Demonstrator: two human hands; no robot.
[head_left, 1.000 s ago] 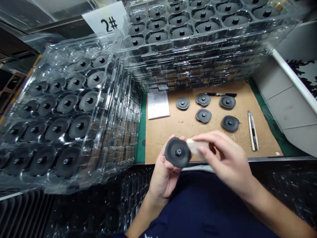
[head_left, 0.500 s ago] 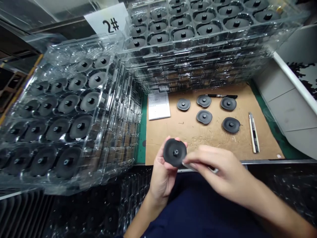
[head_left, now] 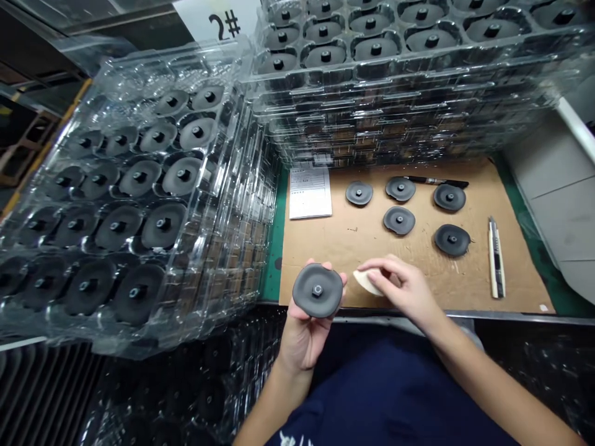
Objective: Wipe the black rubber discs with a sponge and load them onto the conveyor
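Observation:
A dark grey disc-shaped part with a hexagonal stub at its centre rests in my left hand, fingers curled round its rim, stub facing up. To its right, my right hand pinches a small cream-coloured pad, perhaps sandpaper or cloth, apart from the disc. On the brown cardboard beyond lie several similar discs, among them one loose disc at the left and another loose disc at the right.
A utility knife lies at the cardboard's right, a black pen at the back, a printed paper slip at the left. Stacked clear plastic trays holding more discs stand left; another tray stack stands behind. A "2#" sign is at the top.
My right hand has drawn away from the disc's edge to the right, with the cream pad now showing. The disc lies flatter in my left hand. The view has shifted slightly.

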